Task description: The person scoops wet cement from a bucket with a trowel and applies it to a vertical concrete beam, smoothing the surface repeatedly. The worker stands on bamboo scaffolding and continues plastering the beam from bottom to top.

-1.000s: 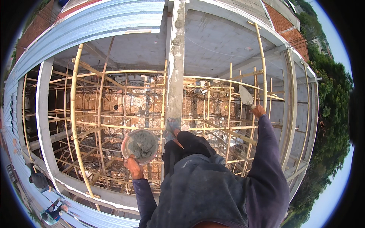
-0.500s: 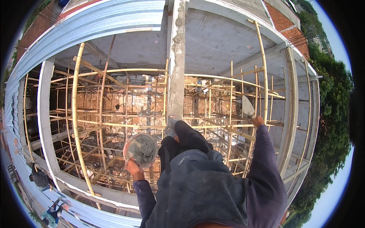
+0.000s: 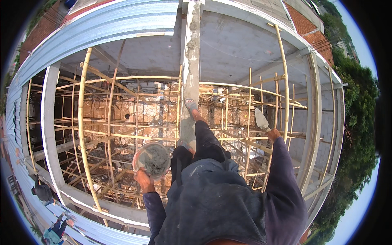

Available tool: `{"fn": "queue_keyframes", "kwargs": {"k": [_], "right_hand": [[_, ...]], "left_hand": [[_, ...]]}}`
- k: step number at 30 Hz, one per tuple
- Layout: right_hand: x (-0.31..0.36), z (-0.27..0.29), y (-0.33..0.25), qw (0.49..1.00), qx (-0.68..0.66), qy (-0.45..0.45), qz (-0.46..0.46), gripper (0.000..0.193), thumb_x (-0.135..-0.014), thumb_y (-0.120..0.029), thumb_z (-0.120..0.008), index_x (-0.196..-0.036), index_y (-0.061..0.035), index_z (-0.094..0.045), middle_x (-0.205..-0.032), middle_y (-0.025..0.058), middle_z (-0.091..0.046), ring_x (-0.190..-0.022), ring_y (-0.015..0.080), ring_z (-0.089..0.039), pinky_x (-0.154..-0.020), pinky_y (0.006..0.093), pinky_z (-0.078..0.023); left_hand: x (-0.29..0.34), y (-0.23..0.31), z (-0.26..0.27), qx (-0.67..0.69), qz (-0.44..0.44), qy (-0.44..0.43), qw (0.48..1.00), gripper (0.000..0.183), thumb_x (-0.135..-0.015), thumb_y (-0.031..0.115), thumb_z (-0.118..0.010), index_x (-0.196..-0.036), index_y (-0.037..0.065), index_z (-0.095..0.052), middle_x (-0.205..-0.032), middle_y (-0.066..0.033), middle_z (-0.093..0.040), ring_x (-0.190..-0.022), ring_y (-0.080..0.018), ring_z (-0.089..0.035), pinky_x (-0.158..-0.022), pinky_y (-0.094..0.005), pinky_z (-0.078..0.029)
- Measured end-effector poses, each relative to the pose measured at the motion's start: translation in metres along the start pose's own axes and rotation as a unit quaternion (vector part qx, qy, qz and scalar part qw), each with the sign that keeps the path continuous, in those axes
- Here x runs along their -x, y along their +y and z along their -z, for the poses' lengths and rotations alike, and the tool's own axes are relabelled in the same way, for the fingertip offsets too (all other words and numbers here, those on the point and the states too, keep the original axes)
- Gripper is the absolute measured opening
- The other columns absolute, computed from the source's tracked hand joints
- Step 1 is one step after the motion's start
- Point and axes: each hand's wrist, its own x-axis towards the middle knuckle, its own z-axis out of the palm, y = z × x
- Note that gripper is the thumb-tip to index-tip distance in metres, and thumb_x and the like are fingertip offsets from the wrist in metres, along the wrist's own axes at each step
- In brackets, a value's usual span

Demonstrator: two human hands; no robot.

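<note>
My left hand [image 3: 144, 180] is closed on the near rim of a round bucket [image 3: 136, 162], held out over the drop to the left of the beam. Wet grey mortar [image 3: 156, 160] lies inside it. To the right, my right hand [image 3: 275, 135] grips a trowel [image 3: 261, 119] by its handle, which the fingers hide; the pointed blade slants up and to the left, with greyish smears on it. Under my feet runs a narrow concrete beam [image 3: 190, 85], with rough mortar along its top farther ahead. One sandalled foot is ahead on it, the other behind.
Bamboo scaffolding [image 3: 83, 118] rises on both sides of the beam, with rubble-strewn ground [image 3: 151, 106] far below. Blue-grey corrugated sheets [image 3: 110, 24] lie at the upper left. Two people, one a co-worker in dark clothing [image 3: 43, 191], are at the lower left. A thin string crosses on the right.
One foot has stepped forward along the beam. The trowel and my right hand have shifted slightly left and down, while the bucket stays in my left hand.
</note>
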Motion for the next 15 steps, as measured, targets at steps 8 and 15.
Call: {"fn": "queue_keyframes", "kwargs": {"k": [8, 15], "right_hand": [[-0.103, 0.044, 0.004, 0.973, -0.144, -0.157, -0.085, 0.027, -0.084, -0.027, -0.071, -0.108, -0.0157, -0.075, -0.108, 0.0230, -0.069, -0.103, 0.0345, -0.069, -0.090, 0.0415, -0.055], [-0.223, 0.146, 0.040, 0.939, -0.230, -0.115, -0.227, 0.047, -0.076, -0.036, -0.075, -0.105, 0.0012, -0.071, -0.112, 0.0244, -0.068, -0.109, 0.0374, -0.065, -0.091, 0.0450, -0.052]], "left_hand": [[-0.021, 0.052, -0.086, 0.053, 0.167, 0.102, 0.979, 0.025, -0.075, 0.006, -0.065, -0.095, -0.004, -0.054, -0.077, -0.0117, -0.055, -0.055, -0.0210, -0.051, -0.049, -0.0353, -0.039], [-0.037, 0.091, -0.175, 0.051, 0.178, 0.092, 0.978, 0.021, -0.077, 0.005, -0.062, -0.096, -0.003, -0.055, -0.076, -0.0119, -0.056, -0.057, -0.0206, -0.052, -0.049, -0.0345, -0.041]]}}
